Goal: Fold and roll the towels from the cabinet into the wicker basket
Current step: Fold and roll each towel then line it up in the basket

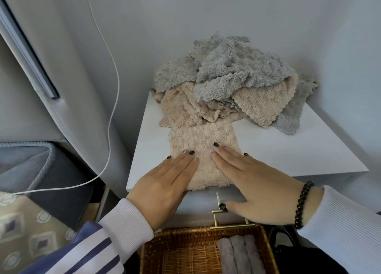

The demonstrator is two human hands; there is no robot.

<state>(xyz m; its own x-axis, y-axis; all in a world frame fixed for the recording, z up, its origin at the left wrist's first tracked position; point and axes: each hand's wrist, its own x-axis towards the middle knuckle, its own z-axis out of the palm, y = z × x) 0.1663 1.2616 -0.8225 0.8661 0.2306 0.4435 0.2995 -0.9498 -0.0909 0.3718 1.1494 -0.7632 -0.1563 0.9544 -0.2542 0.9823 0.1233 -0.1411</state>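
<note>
A beige towel [203,150] lies flat on the white cabinet top [288,150], at its front edge, a bit left of the middle. It looks folded into a long strip that runs from the front edge toward the back. Both hands press down on it with straight fingers, so neither hand grips anything. The left hand [165,181] lies on the left side of the towel, near the front edge. The right hand [253,183] lies on the right side, and its thumb hangs down over the front of the cabinet. The right wrist wears a dark bead band [303,205]. Behind the towel, toward the back edge of the top, sits a messy pile [226,88] of grey and beige towels. The pile touches the far end of the flat towel. Below the front edge is a gold handle [228,222] on the cabinet front. Under that, closest to the person, stands the wicker basket [185,253]. Three grey rolls [241,253] lie side by side in its right half. A white cord [111,108] hangs down the wall to the left of the cabinet.
</note>
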